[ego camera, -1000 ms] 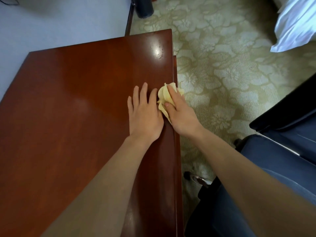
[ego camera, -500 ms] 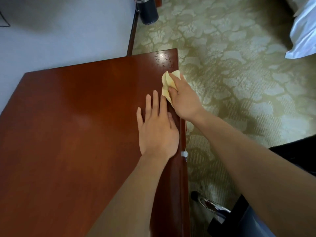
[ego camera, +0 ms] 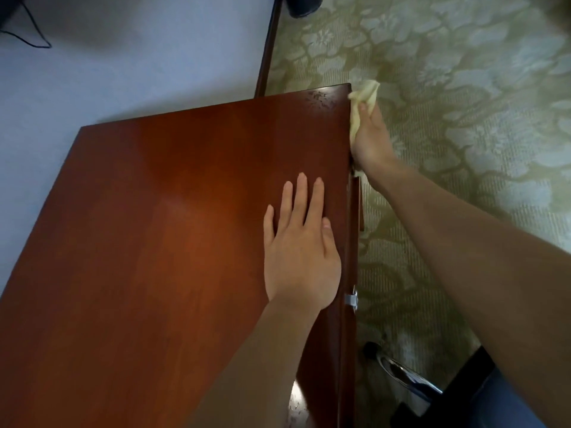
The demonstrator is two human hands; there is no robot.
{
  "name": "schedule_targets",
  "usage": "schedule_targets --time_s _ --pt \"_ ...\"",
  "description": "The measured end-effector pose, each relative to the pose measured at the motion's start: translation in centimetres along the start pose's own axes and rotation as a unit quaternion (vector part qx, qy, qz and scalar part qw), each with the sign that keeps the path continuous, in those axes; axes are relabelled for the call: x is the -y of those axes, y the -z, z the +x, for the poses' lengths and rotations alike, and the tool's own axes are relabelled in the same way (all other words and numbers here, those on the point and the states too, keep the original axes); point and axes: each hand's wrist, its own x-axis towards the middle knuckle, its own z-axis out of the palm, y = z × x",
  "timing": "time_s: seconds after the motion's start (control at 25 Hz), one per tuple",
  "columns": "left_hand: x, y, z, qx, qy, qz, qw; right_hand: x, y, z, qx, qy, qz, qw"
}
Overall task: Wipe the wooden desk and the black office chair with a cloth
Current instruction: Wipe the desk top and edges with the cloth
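The reddish-brown wooden desk (ego camera: 160,230) fills the left and middle of the head view. My left hand (ego camera: 301,242) lies flat on the desktop near its right edge, fingers straight. My right hand (ego camera: 370,135) grips a crumpled pale yellow cloth (ego camera: 366,94) and holds it against the desk's right side edge, close to the far right corner. Part of the cloth is hidden under my palm. Of the black office chair only the chrome base leg (ego camera: 404,373) and a dark part (ego camera: 463,378) show at the bottom right.
Green floral carpet (ego camera: 463,118) lies right of the desk. A pale wall (ego camera: 139,57) with a black cable (ego camera: 27,32) stands behind it. A dark wooden strip (ego camera: 267,47) and a dark round object (ego camera: 302,6) are at the top. A small metal fitting (ego camera: 351,299) sits on the desk's right edge.
My right hand has slid the cloth along the desk's right edge toward the far corner and down onto the side face. My left hand stays flat on the desktop.
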Motion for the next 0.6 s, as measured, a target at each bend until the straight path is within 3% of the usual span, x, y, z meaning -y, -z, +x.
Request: schedule_targets --time_s 0.16,0.6 --pt "-0.1 0.1 0.1 -0.003 0.000 0.003 1.000 -3.7 0.2 0.2 0.048 -0.050 -0.032 0.997" --pt "-0.2 0.1 0.3 0.005 0.007 0.006 1.000 -10.5 0.9 -7.5 0.045 -0.078 -0.033 0.995"
